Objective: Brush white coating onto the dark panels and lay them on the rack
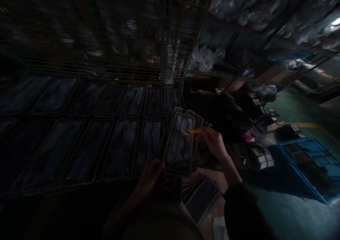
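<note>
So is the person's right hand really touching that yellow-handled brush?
Touching. The head view shows the right hand pinching the yellow-handled brush by its handle, with the brush extending over the streaked rectangular panel.

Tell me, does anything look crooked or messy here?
Yes. Under the panel at the brush, another panel sticks out crookedly on the right. The pile below looks askew too, while the rows at left lie more neatly. It's too dark to rule out damage.

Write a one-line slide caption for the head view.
Right hand holding a brush over a streaked panel, left hand at its lower corner, rows of similar panels alongside.
</note>
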{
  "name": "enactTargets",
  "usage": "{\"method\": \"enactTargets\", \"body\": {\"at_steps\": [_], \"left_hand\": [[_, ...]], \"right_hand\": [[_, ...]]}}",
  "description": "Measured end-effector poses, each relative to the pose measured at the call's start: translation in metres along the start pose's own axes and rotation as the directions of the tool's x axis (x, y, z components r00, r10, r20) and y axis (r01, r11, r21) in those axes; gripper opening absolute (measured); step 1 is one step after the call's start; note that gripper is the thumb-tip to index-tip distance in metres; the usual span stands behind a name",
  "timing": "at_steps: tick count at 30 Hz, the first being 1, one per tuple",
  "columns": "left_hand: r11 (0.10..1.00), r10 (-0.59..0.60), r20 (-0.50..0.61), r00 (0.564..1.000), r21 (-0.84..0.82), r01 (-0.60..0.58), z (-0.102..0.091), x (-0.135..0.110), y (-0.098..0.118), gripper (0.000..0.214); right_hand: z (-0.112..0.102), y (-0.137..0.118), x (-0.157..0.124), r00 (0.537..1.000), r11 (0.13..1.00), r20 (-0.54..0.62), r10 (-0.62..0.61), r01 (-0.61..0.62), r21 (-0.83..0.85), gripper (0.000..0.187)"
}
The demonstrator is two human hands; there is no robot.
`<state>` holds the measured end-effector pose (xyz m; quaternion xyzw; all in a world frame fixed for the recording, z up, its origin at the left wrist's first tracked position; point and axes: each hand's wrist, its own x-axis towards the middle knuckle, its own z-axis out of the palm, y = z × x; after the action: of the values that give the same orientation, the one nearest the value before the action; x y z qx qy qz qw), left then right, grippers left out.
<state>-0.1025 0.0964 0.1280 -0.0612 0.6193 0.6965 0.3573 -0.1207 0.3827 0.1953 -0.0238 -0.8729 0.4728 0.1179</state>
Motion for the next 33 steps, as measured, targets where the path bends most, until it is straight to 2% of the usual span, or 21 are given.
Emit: {"method": "enactTargets", "body": {"at_steps": [3, 5, 7, 9, 12, 16, 18, 21, 23, 27, 30, 33], "left_hand": [[1.0, 0.001, -0.009, 1.0, -0.009, -0.001, 0.0, 0.003, -0.005, 0.043], [1.0, 0.005, -0.024, 1.0, -0.009, -0.005, -0.001, 0.005, -0.009, 0.044], [1.0, 0.005, -0.045, 0.999, -0.007, -0.005, -0.001, 0.006, -0.012, 0.044], [1.0, 0.015, -0.061, 0.998, -0.008, -0.015, -0.002, 0.007, -0.014, 0.043], [0.999, 0.033, -0.063, 0.997, -0.001, -0.033, -0.002, 0.006, -0.013, 0.04], [1.0, 0.014, -0.034, 0.999, -0.002, -0.014, -0.001, 0.002, -0.008, 0.037], [1.0, 0.004, -0.027, 1.0, -0.008, -0.004, 0.001, 0.0, -0.004, 0.037], [1.0, 0.008, -0.035, 0.999, 0.004, -0.007, 0.002, -0.002, 0.001, 0.036], [1.0, 0.011, -0.05, 0.999, 0.013, -0.011, 0.003, -0.002, 0.002, 0.035], [1.0, 0.0, -0.058, 0.998, -0.001, 0.0, 0.003, -0.002, 0.001, 0.036], [1.0, 0.002, -0.035, 0.999, -0.022, -0.003, 0.004, -0.002, 0.001, 0.037], [1.0, 0.007, -0.027, 1.0, -0.02, -0.008, 0.004, -0.002, 0.0, 0.035]], "right_hand": [[0.003, 0.014, 0.03, 0.991, 0.999, -0.125, -0.04, 0.035, -0.039, 0.033], [0.012, 0.028, 0.046, 0.991, 0.992, -0.112, -0.069, 0.056, -0.115, 0.032], [0.022, 0.037, 0.05, 0.994, 0.981, -0.061, -0.09, 0.078, -0.178, 0.03], [0.029, 0.037, 0.041, 0.994, 0.976, -0.007, -0.108, 0.105, -0.191, 0.029], [0.031, 0.021, 0.011, 0.988, 0.981, 0.093, -0.121, 0.133, -0.141, 0.027], [0.02, -0.006, -0.017, 0.966, 0.998, 0.252, -0.055, 0.056, 0.001, 0.027], [0.015, -0.012, -0.017, 0.97, 0.998, 0.241, -0.026, 0.01, 0.065, 0.028], [0.016, -0.008, -0.005, 0.997, 0.991, 0.071, -0.002, -0.007, 0.131, 0.029], [0.022, -0.004, -0.003, 1.0, 0.99, 0.023, 0.002, -0.006, 0.139, 0.029], [0.031, -0.009, -0.032, 0.99, 0.986, 0.136, 0.044, -0.064, 0.153, 0.028], [0.03, -0.021, -0.065, 0.971, 0.959, 0.208, 0.113, -0.162, 0.233, 0.029], [0.028, -0.021, -0.082, 0.948, 0.916, 0.248, 0.198, -0.269, 0.296, 0.032]]}}
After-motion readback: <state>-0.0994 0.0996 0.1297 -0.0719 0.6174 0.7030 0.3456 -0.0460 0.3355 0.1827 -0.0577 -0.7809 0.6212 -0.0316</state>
